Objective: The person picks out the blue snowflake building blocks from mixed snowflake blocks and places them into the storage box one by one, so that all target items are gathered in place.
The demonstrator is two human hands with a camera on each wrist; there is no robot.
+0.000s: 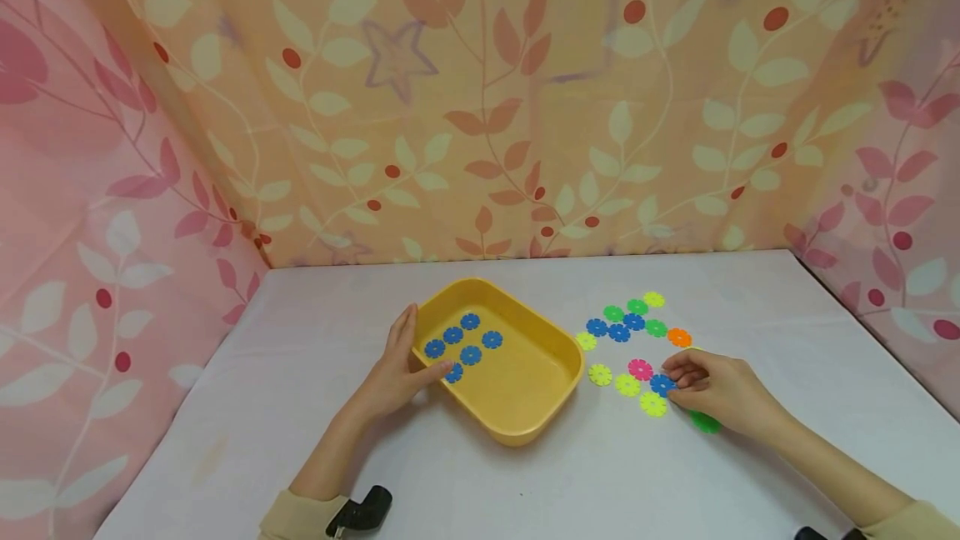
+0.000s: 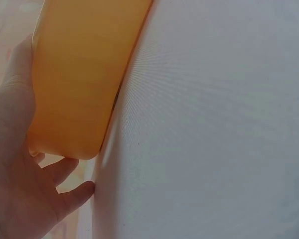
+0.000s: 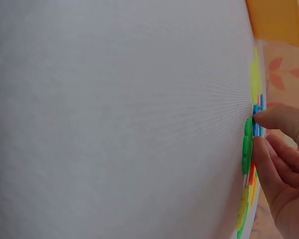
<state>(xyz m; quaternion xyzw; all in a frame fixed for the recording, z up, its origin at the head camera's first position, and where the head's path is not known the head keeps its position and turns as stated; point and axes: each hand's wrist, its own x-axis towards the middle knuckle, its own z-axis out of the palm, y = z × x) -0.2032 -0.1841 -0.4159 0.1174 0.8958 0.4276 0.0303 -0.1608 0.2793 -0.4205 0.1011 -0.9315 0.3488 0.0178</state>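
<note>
My left hand [image 1: 393, 369] holds the left side of a yellow plastic tray [image 1: 517, 432], thumb over the rim and fingers along the outer wall. In the left wrist view the fingers [image 2: 70, 169] reach around the tray's corner. Several blue notched discs [image 1: 470, 355] lie on the tray's floor at the left. To the right of the tray, my right hand [image 1: 723, 394] pinches a blue notched disc [image 1: 662, 385] between thumb and fingers, low at the table. A pink disc [image 1: 640, 370] and a yellow disc [image 1: 652, 404] lie right beside it.
More flat discs are spread right of the tray: green [image 1: 656, 328], blue [image 1: 618, 332], yellow [image 1: 600, 375] and orange [image 1: 679, 337]. A green disc [image 1: 705, 422] is partly under my right hand. Patterned curtains [image 1: 480, 107] stand around the white table [image 1: 600, 490].
</note>
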